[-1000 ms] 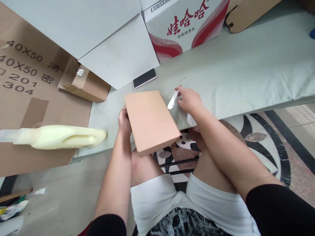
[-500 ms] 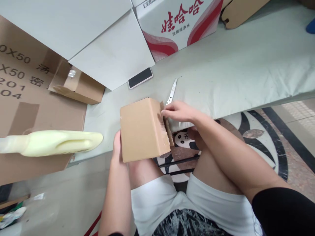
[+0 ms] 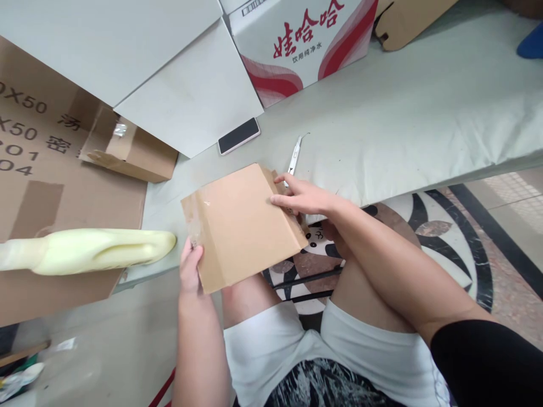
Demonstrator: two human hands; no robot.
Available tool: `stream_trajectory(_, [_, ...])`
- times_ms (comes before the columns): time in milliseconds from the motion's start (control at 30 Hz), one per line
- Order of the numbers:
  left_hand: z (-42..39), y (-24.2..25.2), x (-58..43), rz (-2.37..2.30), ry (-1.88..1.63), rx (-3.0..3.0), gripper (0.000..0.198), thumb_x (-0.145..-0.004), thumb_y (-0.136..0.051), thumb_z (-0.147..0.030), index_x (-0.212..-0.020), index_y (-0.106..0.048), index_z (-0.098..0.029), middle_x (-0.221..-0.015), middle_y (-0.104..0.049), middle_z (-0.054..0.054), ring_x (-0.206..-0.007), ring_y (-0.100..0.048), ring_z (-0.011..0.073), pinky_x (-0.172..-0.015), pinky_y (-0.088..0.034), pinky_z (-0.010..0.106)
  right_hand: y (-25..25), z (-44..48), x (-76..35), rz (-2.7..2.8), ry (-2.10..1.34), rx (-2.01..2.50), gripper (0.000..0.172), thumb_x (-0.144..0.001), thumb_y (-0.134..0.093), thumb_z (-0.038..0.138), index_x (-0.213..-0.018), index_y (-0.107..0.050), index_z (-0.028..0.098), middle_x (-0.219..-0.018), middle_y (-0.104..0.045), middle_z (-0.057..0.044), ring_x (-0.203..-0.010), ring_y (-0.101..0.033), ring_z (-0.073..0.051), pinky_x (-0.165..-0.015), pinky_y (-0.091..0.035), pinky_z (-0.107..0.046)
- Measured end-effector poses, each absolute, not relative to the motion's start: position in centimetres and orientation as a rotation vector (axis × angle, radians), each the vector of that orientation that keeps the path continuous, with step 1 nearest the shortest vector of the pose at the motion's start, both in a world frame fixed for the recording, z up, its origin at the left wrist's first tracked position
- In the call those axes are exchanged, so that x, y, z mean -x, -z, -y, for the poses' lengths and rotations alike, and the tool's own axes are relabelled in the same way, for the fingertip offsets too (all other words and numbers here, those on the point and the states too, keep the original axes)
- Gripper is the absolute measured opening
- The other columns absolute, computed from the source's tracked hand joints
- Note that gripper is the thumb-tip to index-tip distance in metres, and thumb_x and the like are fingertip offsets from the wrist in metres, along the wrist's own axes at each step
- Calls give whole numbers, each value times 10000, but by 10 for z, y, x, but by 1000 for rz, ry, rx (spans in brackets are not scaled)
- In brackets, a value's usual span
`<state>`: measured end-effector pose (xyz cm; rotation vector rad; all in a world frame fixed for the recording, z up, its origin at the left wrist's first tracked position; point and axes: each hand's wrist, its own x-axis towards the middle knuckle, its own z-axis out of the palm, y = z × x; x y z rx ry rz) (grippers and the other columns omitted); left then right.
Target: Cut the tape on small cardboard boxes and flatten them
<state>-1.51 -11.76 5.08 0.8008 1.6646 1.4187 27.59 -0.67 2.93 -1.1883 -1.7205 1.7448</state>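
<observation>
A small brown cardboard box (image 3: 246, 220) is held over my lap at the table's front edge, now looking pressed flatter, with clear tape on its left flap. My left hand (image 3: 190, 265) grips that left flap, thumb on top and the other fingers mostly behind it. At the box's right edge, my right hand (image 3: 299, 195) has fingers on the top face and others curled down at the side flap, partly hidden. Just beyond the right hand lies a white utility knife (image 3: 294, 155) on the table.
A phone (image 3: 239, 135) lies against white boxes (image 3: 190, 96). A red-and-white water carton (image 3: 303, 51) stands behind. On the left are a small open brown box (image 3: 131, 150), a large printed carton (image 3: 34, 198) and a pale yellow bottle (image 3: 106, 250). The cloth-covered table (image 3: 403, 124) ends above a patterned floor.
The box has turned from a standing cube shape to a flatter one, its taped left flap now showing. My left hand moved left with that flap; my right hand shifted onto the box's edge.
</observation>
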Motion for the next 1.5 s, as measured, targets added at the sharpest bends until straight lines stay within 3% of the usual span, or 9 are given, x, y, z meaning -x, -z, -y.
stream_trajectory(133, [122, -52, 13, -1737, -1360, -843, 538, -570, -886, -532, -1005, -764, -239, -964, -797, 41, -941, -763, 292, -781, -633, 351, -26, 7, -268, 1388, -1787, 1040, 692, -782, -758, 520, -1291, -352, 282, -896, -624, 19, -742, -639, -182, -675, -521, -329])
stream_trajectory(333, [141, -35, 20, -1535, -1180, -1074, 759, -441, -830, -815, -941, -750, -250, -1056, -771, 121, -1236, -669, 401, -1093, -543, 531, -18, -2, -259, 1012, -1563, 1186, 266, -915, -558, 314, -1124, -394, 299, -787, -521, 56, -649, -546, -128, -637, -463, -274])
stream_trajectory(433, [144, -21, 16, -1529, -1103, -1153, 829, -314, -950, -683, -972, -714, -237, -1068, -748, 148, -1298, -627, 422, -1188, -453, 553, -17, -5, -257, 958, -1552, 1212, 212, -929, -544, 281, -1086, -401, 290, -798, -526, 53, -641, -527, -115, -637, -450, -261])
stream_trajectory(567, [138, -11, 7, -1599, -1194, -1244, 942, -419, -985, -548, -1217, -563, -280, -1232, -689, 123, -1369, -581, 358, -1183, -455, 496, -18, -3, -258, 973, -1615, 1196, 213, -942, -546, 319, -1107, -414, 291, -846, -571, 33, -687, -570, -131, -692, -505, -289])
stream_trajectory(700, [126, -13, 3, -1713, -1224, -1253, 885, -545, -965, -541, -1243, -482, -292, -1287, -656, 104, -1321, -613, 297, -1135, -489, 432, -22, 0, -265, 1205, -1630, 1089, 361, -951, -548, 437, -1256, -449, 271, -1287, -642, -94, -1134, -652, -220, -1018, -537, -424])
stream_trajectory(867, [116, -15, 13, -1838, -1160, -1241, 869, -548, -946, -596, -1217, -504, -264, -1242, -662, 110, -1273, -628, 302, -1108, -496, 425, -16, 2, -270, 1610, -1596, 768, 860, -857, -641, 627, -1532, -293, 224, -1735, -229, -154, -1617, -233, -299, -1329, -228, -504])
stream_trajectory(1067, [118, -9, 23, -2140, -1151, -1375, 873, -604, -931, -448, -1313, -472, -229, -1305, -614, 112, -1369, -556, 298, -1248, -356, 484, -4, 1, -261, 1875, -1601, 604, 1318, -673, -842, 634, -1638, -90, 144, -1738, -141, -223, -1613, -205, -397, -1325, -206, -565])
stream_trajectory(1267, [115, 3, 33, -2114, -1320, -1151, 829, -553, -939, -413, -1212, -473, -223, -1142, -650, 79, -1102, -691, 241, -1119, -503, 475, 1, 1, -261, 1874, -1608, 537, 1277, -700, -851, 592, -1635, -108, 140, -1733, -135, -228, -1615, -198, -386, -1321, -224, -543])
stream_trajectory(1500, [110, 8, 36, -2103, -1428, -1090, 779, -565, -930, -472, -1130, -451, -232, -1049, -657, 43, -957, -701, 193, -1065, -532, 448, 6, 10, -247, 1966, -1468, 651, 1164, -718, -821, 384, -1639, -137, 187, -1679, -291, -215, -1470, -441, -414, -1187, -417, -575])
